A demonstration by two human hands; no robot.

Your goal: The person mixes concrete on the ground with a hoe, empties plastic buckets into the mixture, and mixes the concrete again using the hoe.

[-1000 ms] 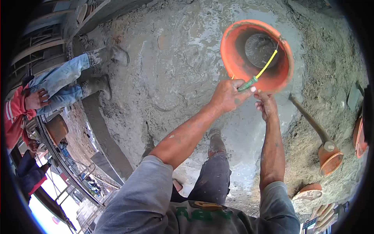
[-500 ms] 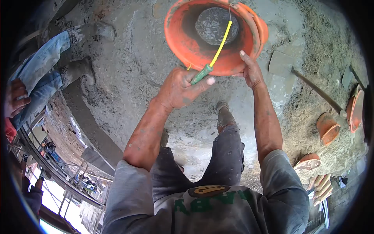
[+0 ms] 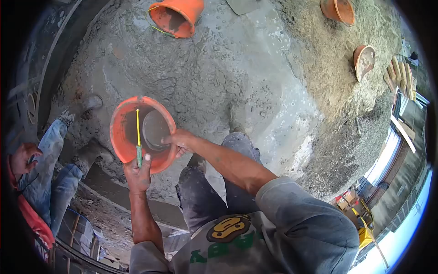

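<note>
An orange bucket [image 3: 119, 134], its mouth facing me and grey residue inside, is held in both my hands at the left of the view. My left hand [image 3: 138, 176] is closed round the green grip [image 3: 139, 155] on its yellow handle [image 3: 138, 125]. At the bucket's right side, my right hand [image 3: 181, 140] grips the rim, thumb inside the mouth and fingers outside. Another orange bucket [image 3: 194, 11] lies tilted on the wet grey mortar [image 3: 205, 73] beyond, its handle hanging over the rim.
On the left stands a co-worker in muddy jeans [image 3: 54, 146], one hand [image 3: 23, 160] showing. A shovel blade [image 3: 243, 4] lies at the top edge. Two more orange containers [image 3: 340, 11] rest on the sand at the upper right, near stacked gloves or bags [image 3: 401, 75].
My view has turned and the ground has shifted upward. The held bucket is nearer my body and to the left. A separate bucket now shows on the mortar beyond.
</note>
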